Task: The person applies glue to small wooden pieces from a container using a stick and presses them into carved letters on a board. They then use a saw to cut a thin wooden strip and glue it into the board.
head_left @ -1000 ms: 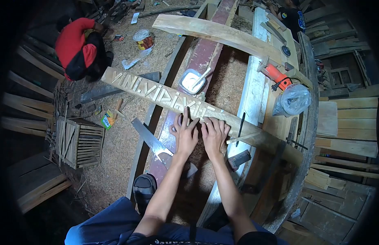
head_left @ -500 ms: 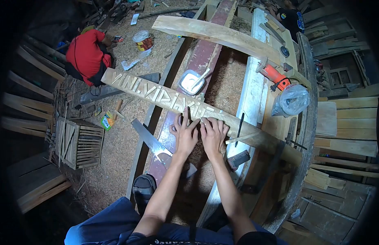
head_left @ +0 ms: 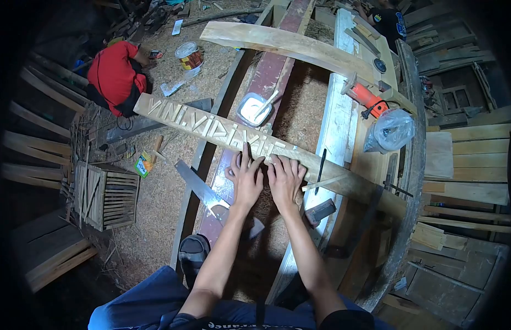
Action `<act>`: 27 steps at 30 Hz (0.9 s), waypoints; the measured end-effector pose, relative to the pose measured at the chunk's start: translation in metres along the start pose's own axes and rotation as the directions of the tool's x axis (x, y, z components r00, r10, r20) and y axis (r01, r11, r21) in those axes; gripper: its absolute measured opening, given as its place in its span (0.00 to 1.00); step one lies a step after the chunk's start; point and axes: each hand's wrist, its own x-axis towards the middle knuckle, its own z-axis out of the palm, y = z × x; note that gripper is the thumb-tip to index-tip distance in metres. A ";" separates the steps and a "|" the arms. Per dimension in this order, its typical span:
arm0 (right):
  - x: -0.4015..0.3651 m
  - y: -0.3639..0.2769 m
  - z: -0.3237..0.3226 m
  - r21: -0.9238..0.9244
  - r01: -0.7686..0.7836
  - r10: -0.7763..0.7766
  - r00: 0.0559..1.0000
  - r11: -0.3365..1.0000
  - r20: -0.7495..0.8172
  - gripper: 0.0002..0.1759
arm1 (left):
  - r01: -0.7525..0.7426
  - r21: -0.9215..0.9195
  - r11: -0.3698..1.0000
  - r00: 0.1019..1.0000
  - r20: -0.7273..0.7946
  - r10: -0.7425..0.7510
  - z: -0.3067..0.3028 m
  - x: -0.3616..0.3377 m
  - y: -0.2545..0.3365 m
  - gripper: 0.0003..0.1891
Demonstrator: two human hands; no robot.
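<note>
The left hand (head_left: 246, 180) and right hand (head_left: 286, 179) lie side by side, fingers stretched flat and gripping nothing, pressed on the near edge of a carved lettered plank (head_left: 200, 124) that runs diagonally across the beams. A handsaw (head_left: 200, 190) lies left of them; beyond the plank sits a white bowl (head_left: 252, 109), and farther off an orange angle grinder (head_left: 368, 99).

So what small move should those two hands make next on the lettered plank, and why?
Probably a slight slide further along the plank, towards its uncarved end. The left hand and right hand lie flat, side by side, where the carved letters end, so that stretch seems to be the part being worked.
</note>
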 end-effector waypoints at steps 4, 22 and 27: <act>-0.003 0.000 -0.003 0.009 0.000 0.000 1.000 1.000 -0.004 0.17 | -0.010 0.005 1.000 1.000 0.028 0.009 -0.003 -0.001 0.000 0.29; -0.011 0.000 -0.012 0.086 -0.039 0.040 0.999 0.996 -0.016 0.16 | -0.045 0.145 0.988 0.993 0.118 0.027 -0.006 -0.002 0.009 0.33; -0.011 -0.001 -0.012 0.102 -0.039 0.042 0.999 0.994 -0.023 0.16 | -0.043 0.136 0.990 0.992 0.126 0.026 -0.006 -0.004 0.008 0.33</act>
